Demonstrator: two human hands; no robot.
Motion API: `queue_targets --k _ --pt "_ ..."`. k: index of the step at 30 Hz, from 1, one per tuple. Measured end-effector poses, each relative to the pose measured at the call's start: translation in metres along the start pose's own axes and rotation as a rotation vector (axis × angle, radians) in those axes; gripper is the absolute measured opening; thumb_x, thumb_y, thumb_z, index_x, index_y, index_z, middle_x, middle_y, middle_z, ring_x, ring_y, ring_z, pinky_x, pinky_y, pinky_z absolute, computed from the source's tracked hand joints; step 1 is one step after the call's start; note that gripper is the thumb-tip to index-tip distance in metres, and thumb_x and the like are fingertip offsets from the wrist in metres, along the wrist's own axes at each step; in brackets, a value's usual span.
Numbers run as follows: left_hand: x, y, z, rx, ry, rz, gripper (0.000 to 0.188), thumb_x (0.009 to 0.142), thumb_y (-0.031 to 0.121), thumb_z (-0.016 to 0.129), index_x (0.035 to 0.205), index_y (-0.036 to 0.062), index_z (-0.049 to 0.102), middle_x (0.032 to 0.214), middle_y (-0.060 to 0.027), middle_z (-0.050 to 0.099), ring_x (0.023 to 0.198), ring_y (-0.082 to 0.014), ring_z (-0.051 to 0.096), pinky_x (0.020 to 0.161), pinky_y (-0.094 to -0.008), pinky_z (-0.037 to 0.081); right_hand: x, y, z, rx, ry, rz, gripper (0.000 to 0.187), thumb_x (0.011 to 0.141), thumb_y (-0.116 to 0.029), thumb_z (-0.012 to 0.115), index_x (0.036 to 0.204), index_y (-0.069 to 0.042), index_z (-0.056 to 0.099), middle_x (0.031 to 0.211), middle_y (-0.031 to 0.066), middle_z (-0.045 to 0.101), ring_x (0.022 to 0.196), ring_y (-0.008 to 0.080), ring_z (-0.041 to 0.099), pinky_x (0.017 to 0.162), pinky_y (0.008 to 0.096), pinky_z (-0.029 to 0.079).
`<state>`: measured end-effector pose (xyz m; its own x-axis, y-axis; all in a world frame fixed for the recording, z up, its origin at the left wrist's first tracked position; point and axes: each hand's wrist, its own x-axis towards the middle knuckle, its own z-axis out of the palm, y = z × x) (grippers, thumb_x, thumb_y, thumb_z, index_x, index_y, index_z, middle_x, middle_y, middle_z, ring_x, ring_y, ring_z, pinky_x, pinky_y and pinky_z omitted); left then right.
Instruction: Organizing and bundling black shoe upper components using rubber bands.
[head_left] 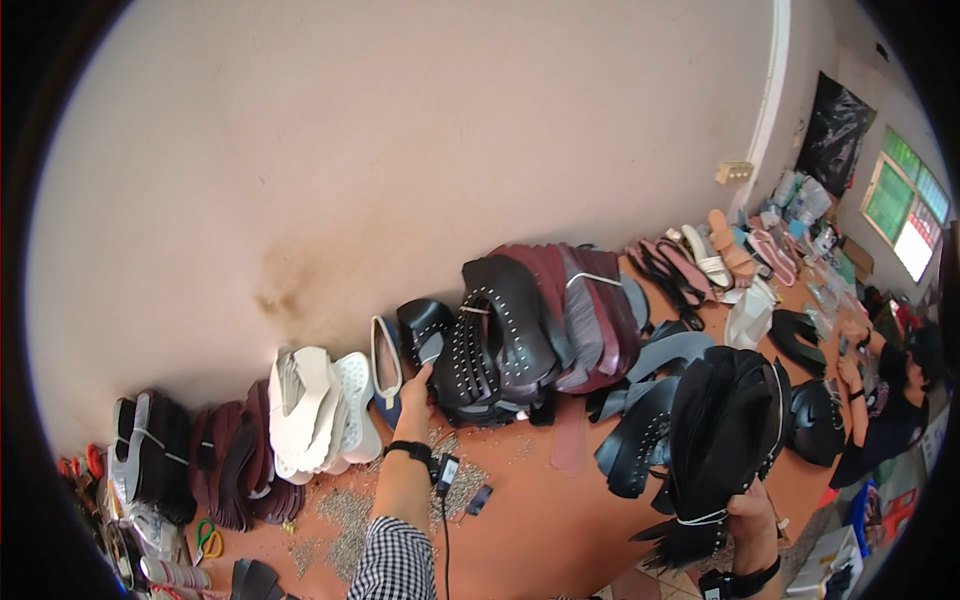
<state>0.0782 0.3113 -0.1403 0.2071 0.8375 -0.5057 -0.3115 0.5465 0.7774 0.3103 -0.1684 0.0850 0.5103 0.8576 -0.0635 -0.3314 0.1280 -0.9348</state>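
My right hand (752, 515) is closed around the lower end of a thick bundle of black shoe uppers (725, 410), tied with light string and held up over the table's right side. Farther left, my left hand (413, 400) reaches toward the wall. Its fingertips close on the lower edge of a black shoe upper (424, 320) with a grey inner side, though they are partly hidden. Just left of that hand stands a navy flat shoe (387, 365). To its right lie black studded uppers (490, 340) and a tied maroon stack (590, 320).
White soles (305, 415), maroon pieces (232, 465) and a tied black-grey bundle (150, 450) line the wall. Small studs (345, 525) lie scattered on the orange table (540, 535). Green-and-orange-handled scissors (207, 540) rest at left. Loose black uppers (640, 440) and a person (890, 390) are at right.
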Motion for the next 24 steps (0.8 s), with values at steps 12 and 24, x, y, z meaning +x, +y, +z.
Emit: queue_targets --k 12,24 --pt "0.045 0.021 -0.05 0.024 -0.172 0.213 0.036 0.085 0.027 0.054 0.106 -0.0035 0.055 0.093 -0.0128 0.062 0.082 -0.0266 0.06 0.075 -0.0383 0.049 -0.008 0.005 -0.009 0.735 -0.066 -0.037 0.09 0.071 -0.074 0.043 0.127 -0.003 0.041 0.112 0.0251 0.052 0.09 0.0338 0.057 0.061 0.0354 0.05" --pt "-0.148 0.134 0.065 0.457 0.029 1.163 0.014 0.087 0.009 0.05 0.094 0.0009 0.059 0.076 -0.0036 0.058 0.071 -0.0104 0.053 0.067 -0.0243 0.043 -0.015 0.013 -0.004 0.869 -0.198 -0.069 0.097 0.068 -0.078 0.042 0.128 -0.001 0.039 0.112 0.0195 0.052 0.062 0.0155 0.041 0.053 0.0267 0.04"
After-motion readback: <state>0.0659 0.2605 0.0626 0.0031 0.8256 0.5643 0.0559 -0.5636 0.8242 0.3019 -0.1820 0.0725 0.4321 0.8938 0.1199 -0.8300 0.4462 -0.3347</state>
